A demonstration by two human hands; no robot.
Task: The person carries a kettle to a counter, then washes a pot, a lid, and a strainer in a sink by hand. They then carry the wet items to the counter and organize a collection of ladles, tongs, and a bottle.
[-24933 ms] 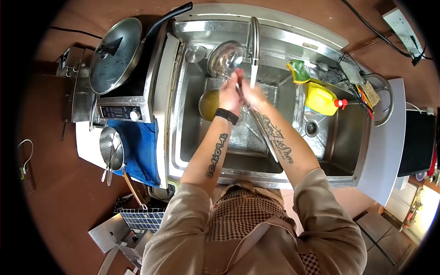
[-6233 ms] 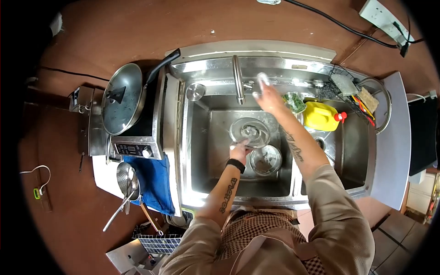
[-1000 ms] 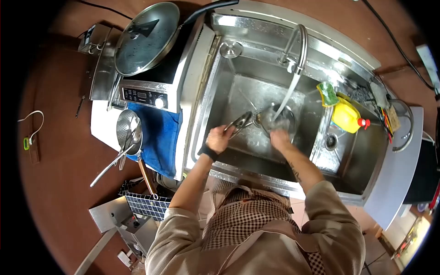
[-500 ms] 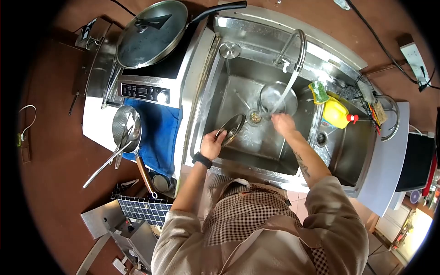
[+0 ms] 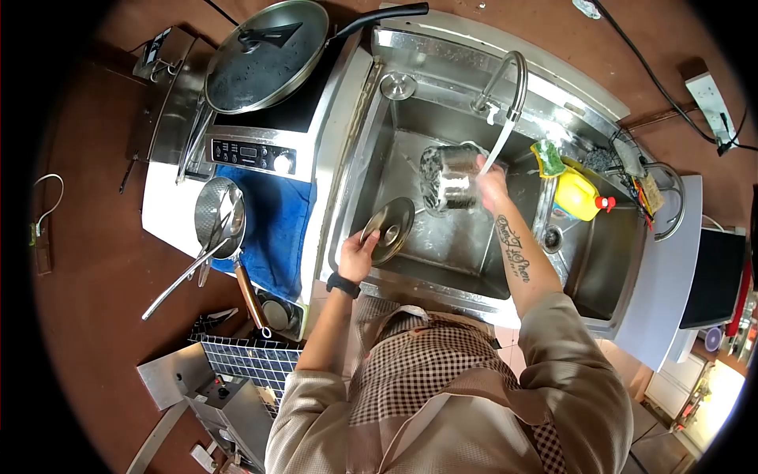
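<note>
My left hand [image 5: 360, 254] holds a round metal lid [image 5: 392, 229] by its edge, over the near left part of the large sink basin [image 5: 410, 142]. My right hand [image 5: 491, 186] grips a shiny steel pot [image 5: 456, 178], which is tipped on its side with its opening toward the left. Water runs from the curved faucet [image 5: 521, 83] down beside my right hand and the pot. Water and some foam spill at the pot's mouth. The fingers of my right hand are partly hidden by the stream and the pot.
A yellow bottle [image 5: 578, 196] and a green sponge [image 5: 548, 158] stand on the divider. At left are a lidded pan [image 5: 267, 59] on the cooktop, a blue cloth [image 5: 276, 229] and a strainer [image 5: 212, 212] with utensils. A drain cover [image 5: 398, 86] lies at the sink's back left.
My right hand has lifted and tipped the pot onto its side, toward the left. In my left hand the lid has turned, showing more of its round face.
</note>
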